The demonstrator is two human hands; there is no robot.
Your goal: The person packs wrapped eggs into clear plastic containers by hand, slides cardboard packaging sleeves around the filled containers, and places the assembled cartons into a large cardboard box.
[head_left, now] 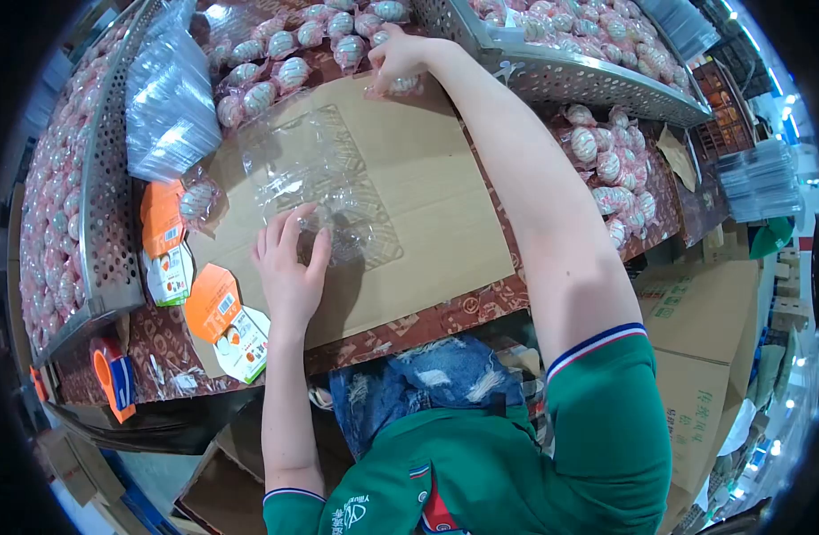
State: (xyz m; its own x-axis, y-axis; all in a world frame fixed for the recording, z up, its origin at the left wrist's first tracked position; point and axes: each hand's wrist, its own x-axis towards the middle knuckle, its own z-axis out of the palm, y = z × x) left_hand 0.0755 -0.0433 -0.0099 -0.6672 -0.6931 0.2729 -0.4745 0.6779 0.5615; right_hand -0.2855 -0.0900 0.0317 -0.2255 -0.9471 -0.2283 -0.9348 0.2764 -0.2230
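A clear plastic egg tray (307, 183) lies on a flat cardboard sheet (445, 205), its cups see-through. At its near left edge my left hand (291, 263) rests with thumb and fingers apart, nothing visible in it. My right hand (401, 58) reaches to the far edge of the cardboard, fingers curled around a plastic-wrapped egg (406, 86). Several more wrapped eggs (292, 74) lie loose around the back of the table, close to that hand. One wrapped egg (196, 201) sits apart on the left, beside the cardboard.
Perforated metal bins of wrapped eggs stand at left (114, 178) and back right (597, 78). Stacked clear trays (171, 98) lean beside the left bin. Orange-and-white label cards (215, 303) and an orange-and-blue tape cutter (114, 379) lie at left. More wrapped eggs (608, 165) cluster right.
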